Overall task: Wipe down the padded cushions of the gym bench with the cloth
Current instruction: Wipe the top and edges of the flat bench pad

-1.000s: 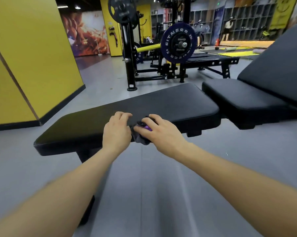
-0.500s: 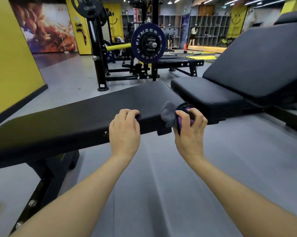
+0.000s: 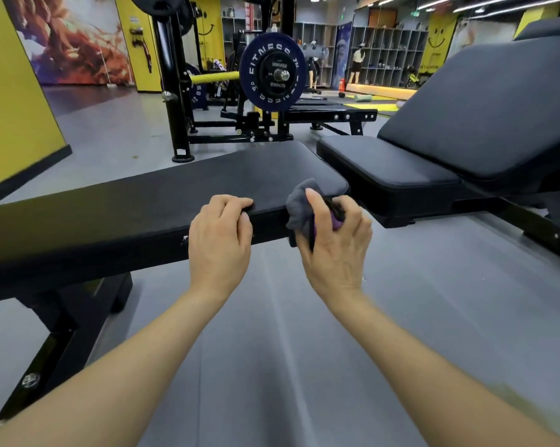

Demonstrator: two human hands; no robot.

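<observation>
Your left hand (image 3: 220,243) rests on the near edge of the flat black bench cushion (image 3: 162,201), its fingers curled over the top of the padding and gripping that edge. Your right hand (image 3: 335,245) sits just beside it, at the cushion's near right corner, and it holds the cloth (image 3: 299,201): a bunched grey piece of fabric with a bit of purple showing between your fingers. Your thumb lies against the cloth, and the fabric bulges up above your fingers and touches the rounded corner of the padding. The two hands are near each other but apart, with a short stretch of cushion edge between them.

The flat cushion runs away to your left, on a black metal frame (image 3: 56,343) that stands on the grey floor (image 3: 272,333). To the right of it, a narrow gap separates it from a second bench: a short seat pad (image 3: 385,166) and, rising behind that, a tilted back pad (image 3: 485,114). Neither hand touches these.

Beyond the cushions stands a black rack (image 3: 172,91) with a yellow bar, and a dark blue weight plate (image 3: 273,76) with white lettering faces you. A yellow wall (image 3: 11,91) stands on your left, and shelving (image 3: 388,56) lines the far side of the room, where a person stands; they are too small to describe further.
</observation>
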